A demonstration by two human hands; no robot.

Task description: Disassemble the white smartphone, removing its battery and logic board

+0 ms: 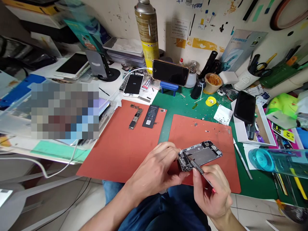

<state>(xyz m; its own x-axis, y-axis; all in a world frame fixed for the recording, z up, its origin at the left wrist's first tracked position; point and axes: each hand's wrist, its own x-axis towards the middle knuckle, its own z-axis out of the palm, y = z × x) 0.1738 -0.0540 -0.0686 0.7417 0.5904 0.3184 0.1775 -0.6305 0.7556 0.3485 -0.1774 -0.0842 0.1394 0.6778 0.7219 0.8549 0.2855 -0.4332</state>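
Observation:
My left hand (160, 165) grips the left end of an opened phone housing (201, 155), thumb below and fingers above. The housing is tilted over the near edge of the right orange mat, its grey inside facing up with small parts along the rim. In my right hand (214, 189) is a slim metal tool (197, 166) with a ribbed grip and a bit of red at its rear. Its narrow tip reaches into the left part of the housing. On the left orange mat lie a phone logic board (136, 118) and a black phone battery (150, 116).
A charging phone (170, 73) leans on a blue stand behind the mats. Tiny screws and parts are scattered on the right mat (187, 125). To the right are a metal pen-like tool (242, 158), a white box (256, 128) and a blue bottle (276, 162).

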